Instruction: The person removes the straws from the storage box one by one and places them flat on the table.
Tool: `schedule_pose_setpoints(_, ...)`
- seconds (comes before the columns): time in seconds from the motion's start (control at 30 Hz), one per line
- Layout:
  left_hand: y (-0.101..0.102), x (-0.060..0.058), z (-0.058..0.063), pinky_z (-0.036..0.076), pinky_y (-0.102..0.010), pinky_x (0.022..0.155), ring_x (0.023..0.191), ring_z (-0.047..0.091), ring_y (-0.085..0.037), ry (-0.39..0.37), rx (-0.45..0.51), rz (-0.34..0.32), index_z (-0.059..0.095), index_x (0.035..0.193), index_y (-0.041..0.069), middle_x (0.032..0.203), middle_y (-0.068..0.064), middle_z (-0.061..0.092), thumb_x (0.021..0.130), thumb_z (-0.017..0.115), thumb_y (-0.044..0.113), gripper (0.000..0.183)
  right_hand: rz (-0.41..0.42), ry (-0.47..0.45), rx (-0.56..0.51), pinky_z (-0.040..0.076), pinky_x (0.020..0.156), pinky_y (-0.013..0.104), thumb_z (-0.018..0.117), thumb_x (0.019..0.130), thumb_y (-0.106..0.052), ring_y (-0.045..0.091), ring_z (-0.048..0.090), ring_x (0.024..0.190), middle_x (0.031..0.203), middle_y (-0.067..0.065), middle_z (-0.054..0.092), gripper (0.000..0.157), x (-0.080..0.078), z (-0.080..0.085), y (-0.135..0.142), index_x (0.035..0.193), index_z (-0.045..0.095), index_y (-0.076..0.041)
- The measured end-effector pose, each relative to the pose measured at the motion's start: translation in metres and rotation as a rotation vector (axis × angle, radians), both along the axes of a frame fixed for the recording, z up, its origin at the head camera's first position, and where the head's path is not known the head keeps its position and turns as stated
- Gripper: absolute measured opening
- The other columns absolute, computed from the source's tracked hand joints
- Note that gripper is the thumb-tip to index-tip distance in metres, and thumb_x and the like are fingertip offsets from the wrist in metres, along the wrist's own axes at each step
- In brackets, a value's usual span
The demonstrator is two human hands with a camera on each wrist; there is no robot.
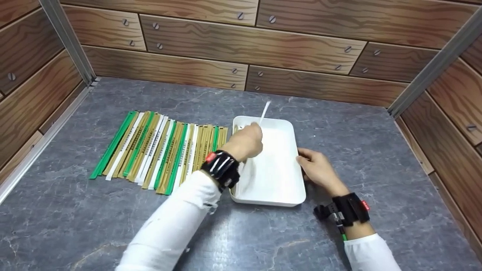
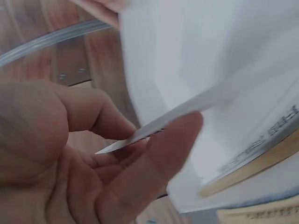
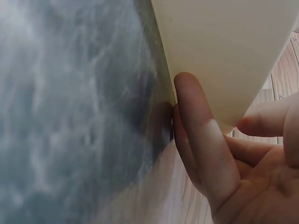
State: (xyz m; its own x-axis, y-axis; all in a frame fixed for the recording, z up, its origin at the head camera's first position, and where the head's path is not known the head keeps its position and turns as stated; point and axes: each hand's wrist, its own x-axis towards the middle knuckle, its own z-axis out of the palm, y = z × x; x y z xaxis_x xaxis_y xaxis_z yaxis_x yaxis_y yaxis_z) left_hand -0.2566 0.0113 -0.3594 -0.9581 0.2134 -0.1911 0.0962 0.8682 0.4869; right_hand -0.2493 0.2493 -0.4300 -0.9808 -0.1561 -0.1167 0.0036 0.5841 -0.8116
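My left hand (image 1: 245, 142) is over the left part of a white rectangular tray (image 1: 276, 165), pinching a long thin white packet (image 1: 265, 111) between thumb and fingertips. One end of the packet sticks out past the tray's far rim. In the left wrist view, a white printed packet (image 2: 254, 151) and a brown packet (image 2: 252, 176) lie inside along the tray's wall. My right hand (image 1: 316, 165) holds the tray's right side, its fingers against the outer wall and its thumb at the rim.
Left of the tray, a row of thin green, white and brown packets (image 1: 162, 150) lies side by side on the grey marbled table (image 1: 75, 226). Wood-patterned panels (image 1: 226, 41) rise behind and at both sides.
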Motion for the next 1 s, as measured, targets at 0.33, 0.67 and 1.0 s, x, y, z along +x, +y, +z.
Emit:
schedule_pose_setpoints(0.33, -0.087, 0.022, 0.035, 0.053, -0.026, 0.050, 0.067, 0.062, -0.020, 0.107, 0.324, 0.130, 0.039, 0.154, 0.005, 0.111, -0.015, 0.069, 0.105, 0.051, 0.003, 0.050, -0.003, -0.030, 0.014, 0.061, 0.067, 0.031, 0.048, 0.109, -0.020, 0.020, 0.070, 0.089, 0.134, 0.028, 0.063, 0.051, -0.002, 0.001, 0.002, 0.154, 0.043, 0.005)
schedule_pose_setpoints(0.67, -0.212, 0.022, 0.021, 0.057, -0.031, 0.061, 0.081, 0.073, -0.028, 0.231, 0.296, 0.256, 0.060, 0.135, 0.001, 0.117, -0.019, 0.072, 0.102, 0.065, 0.012, 0.035, -0.006, -0.048, -0.007, 0.063, 0.068, 0.031, 0.047, 0.110, -0.020, 0.019, 0.071, 0.089, 0.132, 0.028, 0.064, 0.052, -0.002, 0.000, 0.004, 0.154, 0.042, 0.005)
schedule_pose_setpoints(1.0, -0.324, 0.018, -0.006, 0.050, -0.041, 0.069, 0.084, 0.073, -0.030, 0.152, 0.146, 0.429, 0.054, 0.140, -0.006, 0.120, -0.026, 0.071, 0.102, 0.055, 0.014, 0.043, -0.008, -0.034, 0.011, 0.062, 0.066, 0.031, 0.049, 0.108, -0.019, 0.018, 0.070, 0.086, 0.129, 0.027, 0.065, 0.051, -0.003, -0.003, 0.002, 0.153, 0.044, 0.005)
